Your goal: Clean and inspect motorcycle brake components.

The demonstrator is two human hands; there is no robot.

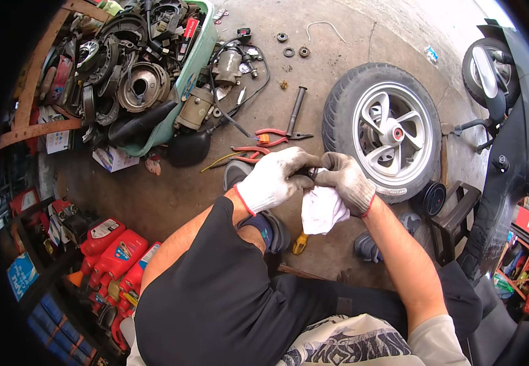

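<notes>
My left hand, in a soiled white knit glove, is closed round a small dark part in the middle of the view. My right hand, gloved too, pinches at the same part from the right, with a crumpled pale pink cloth hanging beneath its fingers. The part's shape is mostly hidden by my fingers. Just beyond lie red-handled pliers and a metal bar. A yellow-handled tool shows below the cloth. A wheel with a white rim lies flat on the floor beside my right hand.
A green bin of used parts stands upper left, metal parts beside it. Red jugs line the lower left. At right are a scooter and a dark low stand. Rings lie on the concrete floor.
</notes>
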